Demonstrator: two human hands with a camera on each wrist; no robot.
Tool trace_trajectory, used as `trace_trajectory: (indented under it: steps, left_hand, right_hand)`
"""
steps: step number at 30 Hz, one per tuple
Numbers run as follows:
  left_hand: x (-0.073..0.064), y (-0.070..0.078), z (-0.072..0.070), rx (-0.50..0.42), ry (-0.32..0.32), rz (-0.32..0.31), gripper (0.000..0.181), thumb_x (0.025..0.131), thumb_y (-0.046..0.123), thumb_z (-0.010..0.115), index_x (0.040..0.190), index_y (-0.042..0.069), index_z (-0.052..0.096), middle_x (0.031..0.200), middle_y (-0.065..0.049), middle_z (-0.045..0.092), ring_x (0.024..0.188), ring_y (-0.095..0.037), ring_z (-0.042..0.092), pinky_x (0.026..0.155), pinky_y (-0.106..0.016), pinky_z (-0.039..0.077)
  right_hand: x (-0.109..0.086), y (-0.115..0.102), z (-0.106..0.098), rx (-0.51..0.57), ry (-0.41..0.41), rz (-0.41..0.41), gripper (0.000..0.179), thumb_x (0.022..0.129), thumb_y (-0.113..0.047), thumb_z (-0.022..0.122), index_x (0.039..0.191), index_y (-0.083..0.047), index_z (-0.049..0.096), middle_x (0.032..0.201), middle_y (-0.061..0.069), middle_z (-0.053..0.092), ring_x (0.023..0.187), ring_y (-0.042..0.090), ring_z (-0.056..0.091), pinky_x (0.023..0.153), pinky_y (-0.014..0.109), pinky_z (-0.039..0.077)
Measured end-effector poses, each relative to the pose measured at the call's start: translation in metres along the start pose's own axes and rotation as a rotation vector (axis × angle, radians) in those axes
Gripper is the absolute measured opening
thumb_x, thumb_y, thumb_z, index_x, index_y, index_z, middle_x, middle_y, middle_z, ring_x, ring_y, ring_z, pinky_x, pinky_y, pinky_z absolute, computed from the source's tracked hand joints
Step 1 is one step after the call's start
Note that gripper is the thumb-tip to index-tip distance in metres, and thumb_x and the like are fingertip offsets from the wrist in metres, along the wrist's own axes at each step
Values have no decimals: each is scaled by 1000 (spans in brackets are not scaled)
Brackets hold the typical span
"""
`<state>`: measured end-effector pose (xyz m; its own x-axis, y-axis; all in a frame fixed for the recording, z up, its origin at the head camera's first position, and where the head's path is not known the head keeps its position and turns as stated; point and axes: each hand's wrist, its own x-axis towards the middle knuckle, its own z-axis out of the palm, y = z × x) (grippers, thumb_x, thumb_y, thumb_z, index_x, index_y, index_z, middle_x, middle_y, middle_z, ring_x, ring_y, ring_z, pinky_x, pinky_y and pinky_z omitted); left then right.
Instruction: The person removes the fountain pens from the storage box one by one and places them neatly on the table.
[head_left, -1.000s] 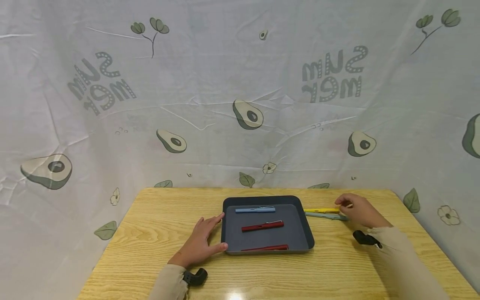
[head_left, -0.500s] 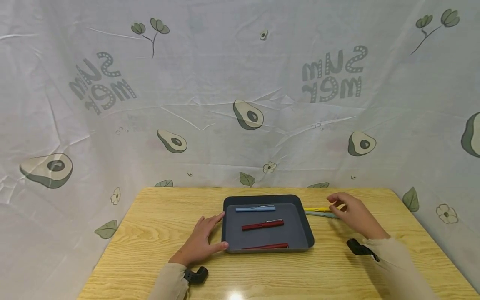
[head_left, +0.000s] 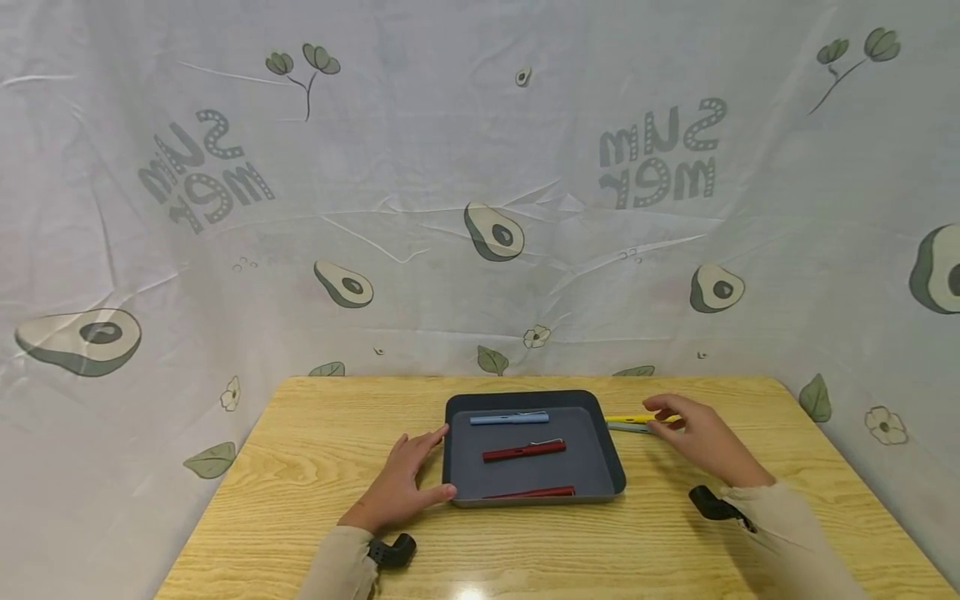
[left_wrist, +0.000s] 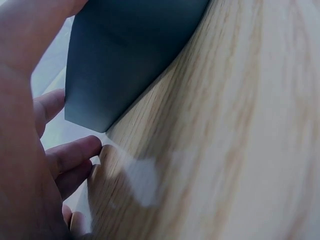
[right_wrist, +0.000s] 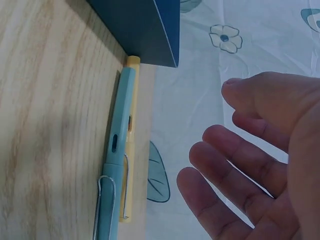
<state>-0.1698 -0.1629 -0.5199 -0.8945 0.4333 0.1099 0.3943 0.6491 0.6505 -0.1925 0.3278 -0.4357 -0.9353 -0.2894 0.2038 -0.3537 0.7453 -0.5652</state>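
A dark grey tray lies on the table, with a light blue pen at its back, a dark red pen in the middle and another red pen along the near wall. My left hand is spread at the tray's left side, thumb and fingertips at its edge. Just right of the tray, a yellow pen and a blue-green pen lie side by side on the table. My right hand hovers over their right ends, fingers loosely bent, holding nothing.
The wooden table runs under everything. Behind it hangs a pale cloth printed with avocados, leaves and flowers, reaching down to the table's back edge. Black camera mounts sit on both wrists.
My right hand has moved left along the yellow and blue-green pens, toward the tray. The left hand, the tray and the pens stay put. The head view has shifted slightly.
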Motion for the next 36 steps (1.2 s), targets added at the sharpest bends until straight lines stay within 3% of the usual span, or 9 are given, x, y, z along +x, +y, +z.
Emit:
trace_trajectory:
  steps: [7,23,31,36]
  left_hand:
    - [-1,-1,1,3,-9,-11,94,90,58,72,166,29,26,163,0,41,151,-26,36,129,-53,2]
    - [0,2,0,-16,7,20,92,91,55,72,166,23,29,161,-4,44,149,-28,39,128,-58,4]
    - [1,-4,3,-3,9,11,92,91,59,72,166,29,27,161,2,44,150,-23,38,129,-55,4]
    - [0,-5,4,-1,11,8,93,91,60,72,166,30,26,161,2,43,150,-22,37,129,-53,2]
  right_hand:
    - [-4,1,3,-2,-16,-2,33,98,-12,72,130,-4,67,125,17,69,103,29,69,82,39,61]
    - [1,-14,9,-27,-25,-52,31,97,-11,74,127,-6,69,122,15,70,97,23,68,78,36,60]
    - [7,-30,16,-32,-35,-82,29,98,-18,74,126,-11,70,120,5,70,97,16,67,79,34,60]
    - [14,-38,23,-25,-63,-96,31,98,-17,74,128,-9,70,122,7,70,98,16,67,81,38,61]
